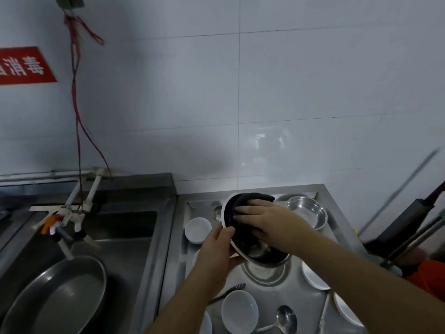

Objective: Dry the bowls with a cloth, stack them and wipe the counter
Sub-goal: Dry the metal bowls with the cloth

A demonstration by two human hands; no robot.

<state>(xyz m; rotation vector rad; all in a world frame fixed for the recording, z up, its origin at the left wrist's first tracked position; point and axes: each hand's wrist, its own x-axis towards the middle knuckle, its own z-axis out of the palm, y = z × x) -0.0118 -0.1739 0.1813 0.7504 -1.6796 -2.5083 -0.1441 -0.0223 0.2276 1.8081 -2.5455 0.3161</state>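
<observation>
white bowls 7 | steel bowls 3 | cloth 1 | fork 1 | ladle 1 | steel pan 1

A large bowl, dark inside with a white rim, is tilted on edge above the steel counter. A dark cloth fills its inside. Small white bowls and a steel bowl sit upright on the counter.

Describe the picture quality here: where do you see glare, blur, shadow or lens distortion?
Head view: glare patch on the wall tiles; a soft shadow falls on the tiles above the sink; the tap and the rod at right are blurred; the wide lens tilts the red sign and bends the counter edges.
</observation>
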